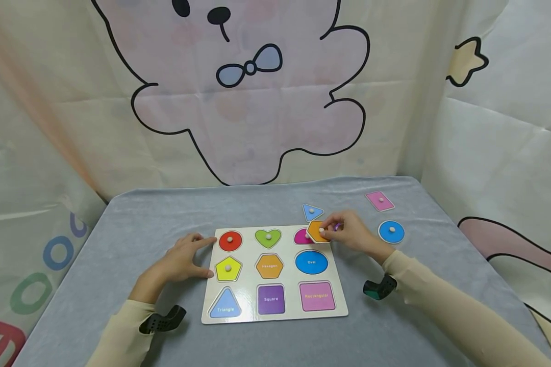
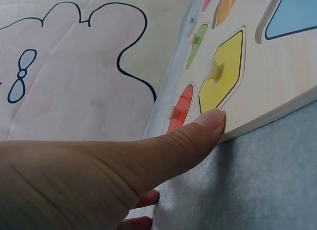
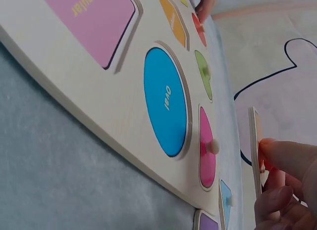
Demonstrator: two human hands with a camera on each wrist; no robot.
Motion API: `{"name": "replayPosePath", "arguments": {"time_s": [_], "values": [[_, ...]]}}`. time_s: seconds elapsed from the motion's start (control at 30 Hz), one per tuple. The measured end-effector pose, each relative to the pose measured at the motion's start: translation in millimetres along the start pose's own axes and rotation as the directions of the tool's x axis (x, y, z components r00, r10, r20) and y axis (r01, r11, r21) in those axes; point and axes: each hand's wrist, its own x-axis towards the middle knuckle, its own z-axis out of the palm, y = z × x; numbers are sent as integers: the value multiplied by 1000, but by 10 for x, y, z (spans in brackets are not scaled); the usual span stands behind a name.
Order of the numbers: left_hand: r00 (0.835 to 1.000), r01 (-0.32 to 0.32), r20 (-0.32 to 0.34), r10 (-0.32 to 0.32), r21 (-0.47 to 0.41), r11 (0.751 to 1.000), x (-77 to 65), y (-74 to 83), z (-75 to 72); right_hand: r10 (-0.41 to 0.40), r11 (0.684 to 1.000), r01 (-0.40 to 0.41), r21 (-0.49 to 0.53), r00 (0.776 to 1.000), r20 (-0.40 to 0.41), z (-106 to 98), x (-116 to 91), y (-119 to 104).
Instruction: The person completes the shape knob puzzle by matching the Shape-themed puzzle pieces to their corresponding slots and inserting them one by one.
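A table (image 1: 280,346) draped in grey-blue cloth stands before me. Flat on it lies a pale puzzle board (image 1: 249,279). A blue triangle (image 1: 308,210) lies just beyond; farther right, a pink rectangle (image 1: 376,198) and blue oval (image 1: 386,229). A purple piece (image 3: 206,222), mostly hidden, lies beside the board's edge.

On the pale wooden puzzle board (image 1: 249,298) we read five printed labels: "Hexagon" in the orange six-sided recess (image 1: 270,273), "Oval" in the blue oval recess (image 1: 311,269), "Triangle" in the light-blue three-sided recess (image 1: 226,302), "Square" in the purple square recess (image 1: 271,307) and "Rectangular", in yellowish letters, in the pink four-sided recess (image 1: 317,304).
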Motion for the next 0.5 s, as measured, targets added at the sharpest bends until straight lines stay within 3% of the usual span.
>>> {"name": "replayPosePath", "arguments": {"time_s": [0.5], "values": [[1000, -1, 3, 1, 5, 1000, 7, 11, -11, 3, 999, -4, 43, 1000, 24, 186, -18, -93]]}}
